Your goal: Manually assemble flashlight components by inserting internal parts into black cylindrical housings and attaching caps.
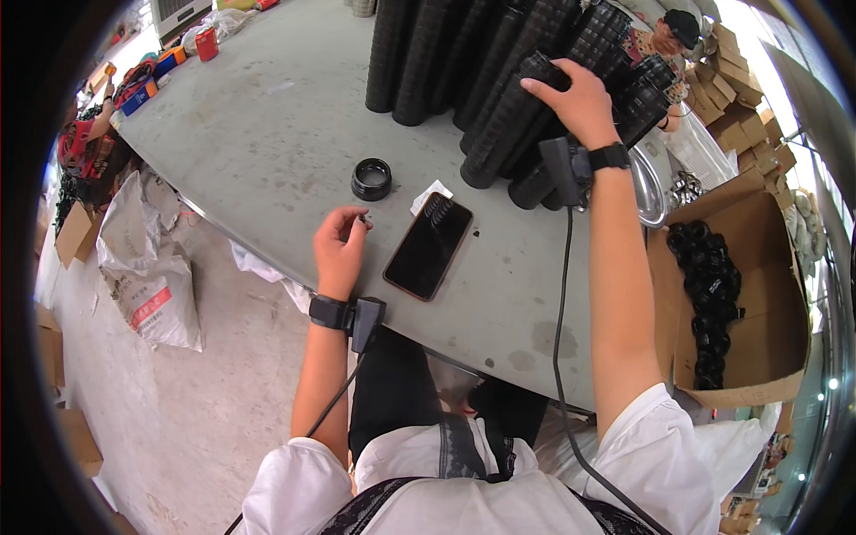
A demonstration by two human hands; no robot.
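Observation:
My right hand reaches to the back of the table, with thumb and fingers closed around the top of a tall stack of black round plastic parts. More such stacks stand close beside it. Over the table's near edge, my left hand is closed in a pinch; a tiny dark thing shows at its fingertips, too small to name. Just beyond those fingers lies a single black ring-shaped part. A phone with a dark screen rests to the right of my left hand, partly over a white paper scrap.
At the right is an open cardboard box holding black round parts. A metal bowl stands behind my right forearm. Cables run from both wrist straps. A red can is at the far left; co-workers sit beyond. A white sack stands on the floor.

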